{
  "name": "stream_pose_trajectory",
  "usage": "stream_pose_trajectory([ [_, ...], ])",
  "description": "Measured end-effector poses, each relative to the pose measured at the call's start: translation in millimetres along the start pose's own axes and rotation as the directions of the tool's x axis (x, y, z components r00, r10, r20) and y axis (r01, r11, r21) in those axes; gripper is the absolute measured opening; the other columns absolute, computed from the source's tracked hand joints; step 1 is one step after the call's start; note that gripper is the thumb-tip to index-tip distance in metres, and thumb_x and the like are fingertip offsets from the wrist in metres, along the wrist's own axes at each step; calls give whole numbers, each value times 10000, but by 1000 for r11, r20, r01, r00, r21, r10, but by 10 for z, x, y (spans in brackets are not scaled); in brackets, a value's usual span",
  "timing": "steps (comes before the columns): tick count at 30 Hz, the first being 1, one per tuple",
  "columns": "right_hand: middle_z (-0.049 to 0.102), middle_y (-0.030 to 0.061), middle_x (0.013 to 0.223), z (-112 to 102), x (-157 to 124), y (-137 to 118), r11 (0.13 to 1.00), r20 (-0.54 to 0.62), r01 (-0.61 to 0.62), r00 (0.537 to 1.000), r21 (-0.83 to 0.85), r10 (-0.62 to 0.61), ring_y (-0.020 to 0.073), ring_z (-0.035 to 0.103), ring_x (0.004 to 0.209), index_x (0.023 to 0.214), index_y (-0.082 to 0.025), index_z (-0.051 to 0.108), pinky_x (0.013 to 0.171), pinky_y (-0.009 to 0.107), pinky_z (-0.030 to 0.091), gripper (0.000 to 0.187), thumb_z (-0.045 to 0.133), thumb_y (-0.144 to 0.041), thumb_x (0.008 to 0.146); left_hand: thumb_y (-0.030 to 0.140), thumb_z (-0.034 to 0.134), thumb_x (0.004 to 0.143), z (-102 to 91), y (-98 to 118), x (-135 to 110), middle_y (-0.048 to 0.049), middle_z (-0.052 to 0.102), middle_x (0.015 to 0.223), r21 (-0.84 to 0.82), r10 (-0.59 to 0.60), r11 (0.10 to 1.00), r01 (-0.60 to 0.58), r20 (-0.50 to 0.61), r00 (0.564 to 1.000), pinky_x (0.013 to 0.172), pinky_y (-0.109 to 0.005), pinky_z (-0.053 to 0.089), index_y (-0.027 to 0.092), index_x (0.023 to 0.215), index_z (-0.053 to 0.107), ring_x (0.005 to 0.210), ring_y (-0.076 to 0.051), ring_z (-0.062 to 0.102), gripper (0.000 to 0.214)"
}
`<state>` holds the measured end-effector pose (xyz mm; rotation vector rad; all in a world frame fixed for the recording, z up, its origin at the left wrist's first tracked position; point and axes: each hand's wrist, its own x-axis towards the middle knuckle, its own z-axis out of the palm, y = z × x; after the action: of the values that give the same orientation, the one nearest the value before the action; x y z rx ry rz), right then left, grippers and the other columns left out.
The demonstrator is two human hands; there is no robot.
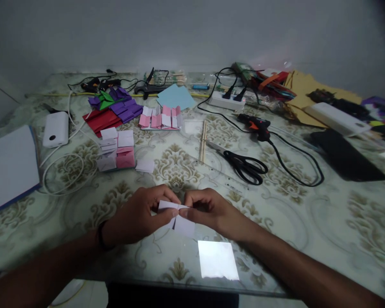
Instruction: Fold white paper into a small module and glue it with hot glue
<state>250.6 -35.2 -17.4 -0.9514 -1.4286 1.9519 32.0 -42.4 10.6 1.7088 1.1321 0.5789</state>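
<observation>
My left hand [141, 216] and my right hand [208, 209] meet over the near middle of the table, both pinching a small folded piece of white paper [176, 216]. The left fingers grip its left end, the right fingers its right end, and a flap hangs below. A white paper square [217, 259] lies flat just in front of my right wrist.
Black scissors [245, 164] and a glue gun [256, 125] with its cord lie to the right. Two wooden sticks [203, 141] are at centre. Folded pink and white pieces [117, 152], purple and red papers [114, 109], a power bank [55, 128] and a white pad [9, 164] sit at left.
</observation>
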Motion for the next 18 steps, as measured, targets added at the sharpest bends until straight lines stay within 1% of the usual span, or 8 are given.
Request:
stream_pose_trajectory([
  [3, 490, -46, 637, -8, 10, 13, 1000, -9, -4, 1000, -21, 4, 95, 406, 574, 669, -181, 554, 530, 243, 293, 468, 807, -537, 839, 251, 620, 882, -3, -4, 5, 26, 672, 685, 6, 0, 1000, 0, 1, 1000, 490, -227, 417, 210, 912, 700, 561, -120, 576, 95],
  [5, 492, -48, 639, -13, 23, 9, 999, -40, -6, 999, -51, 4, 96, 407, 575, 693, -179, 579, 527, 242, 293, 449, 805, -538, 841, 238, 624, 880, -8, -9, 18, 14, 694, 727, 11, 1, 1000, -1, -28, 1000, 512, -223, 425, 195, 920, 706, 591, -121, 585, 101],
  [7, 527, -40, 650, -21, 32, -1, 997, -80, -9, 997, -78, 2, 100, 429, 584, 731, -172, 617, 532, 241, 305, 432, 796, -548, 848, 238, 635, 877, -12, -17, 33, 6, 714, 764, 0, -30, 1000, 30, -45, 999, 527, -215, 429, 180, 931, 709, 617, -121, 598, 109],
  [10, 592, -14, 664, -31, 32, -14, 994, -111, -9, 994, -109, -3, 117, 492, 622, 742, -162, 649, 575, 252, 356, 433, 783, -557, 857, 267, 661, 875, -17, -40, 47, 5, 723, 770, -27, -96, 995, 95, -30, 995, 538, -205, 426, 172, 962, 717, 625, -118, 609, 141],
  [12, 608, -6, 660, -33, 27, -15, 992, -126, -17, 992, -127, 1, 128, 516, 638, 722, -160, 653, 599, 261, 377, 434, 796, -551, 846, 279, 666, 874, -20, -61, 51, -6, 741, 817, -20, -105, 994, 104, -19, 994, 568, -210, 440, 174, 977, 732, 660, -126, 628, 161],
  [14, 605, -8, 645, -29, 22, -12, 989, -141, -37, 990, -140, 17, 129, 509, 623, 720, -160, 661, 587, 263, 369, 431, 813, -549, 827, 288, 661, 877, -25, -75, 53, -18, 749, 855, -6, -100, 995, 100, -2, 995, 584, -220, 436, 174, 984, 748, 680, -133, 630, 178],
  [18, 592, -12, 624, -13, 12, -7, 981, -158, -49, 987, -190, 19, 124, 472, 592, 717, -157, 674, 558, 266, 334, 435, 809, -557, 823, 304, 644, 894, -40, -74, 64, 1, 684, 727, 29, -98, 995, 97, 41, 994, 553, -232, 371, 158, 957, 767, 610, -120, 546, 200],
])
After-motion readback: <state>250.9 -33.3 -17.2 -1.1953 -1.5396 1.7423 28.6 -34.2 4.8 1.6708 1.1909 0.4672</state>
